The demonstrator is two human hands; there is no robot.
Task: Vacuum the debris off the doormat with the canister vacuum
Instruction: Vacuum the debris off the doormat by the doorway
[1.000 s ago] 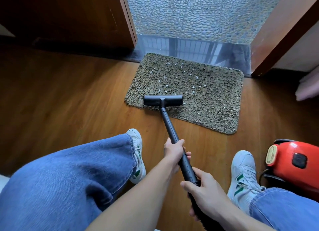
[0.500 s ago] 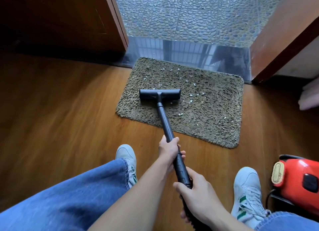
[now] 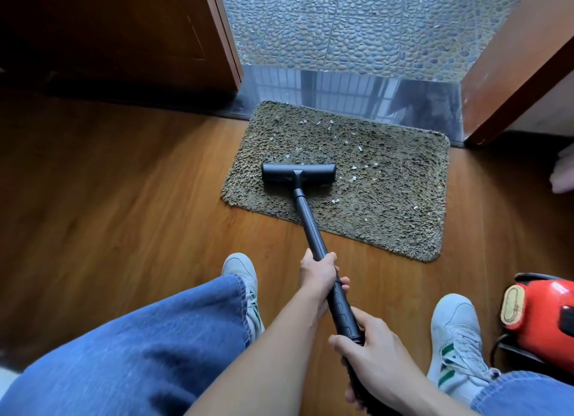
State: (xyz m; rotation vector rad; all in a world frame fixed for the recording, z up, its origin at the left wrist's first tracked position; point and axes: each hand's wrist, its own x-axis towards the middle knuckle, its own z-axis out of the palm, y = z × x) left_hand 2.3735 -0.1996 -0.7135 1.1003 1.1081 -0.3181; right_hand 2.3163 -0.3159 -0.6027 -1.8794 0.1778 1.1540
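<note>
A shaggy olive-brown doormat (image 3: 388, 198) lies on the wood floor before the open doorway. White debris flecks (image 3: 354, 170) are scattered over its far and middle parts. The black vacuum floor head (image 3: 298, 172) rests flat on the mat's left half. Its black wand (image 3: 312, 229) slants back toward me. My left hand (image 3: 318, 275) grips the wand higher up. Below it, my right hand (image 3: 377, 358) holds the wand's lower end near the hose. The red canister vacuum (image 3: 543, 319) sits on the floor at the right edge.
A dark wooden door (image 3: 124, 33) stands open on the left, with a door frame (image 3: 512, 64) on the right. Pebbled tiles (image 3: 357, 21) lie beyond a glossy threshold (image 3: 357, 92). My white sneakers (image 3: 459, 347) and jeans-clad legs flank the wand. Bare wood floor (image 3: 108, 198) spreads left.
The floor head has slid from the mat's near edge farther onto the mat toward the doorway. Both hands followed forward with the wand. Fewer flecks show behind the head.
</note>
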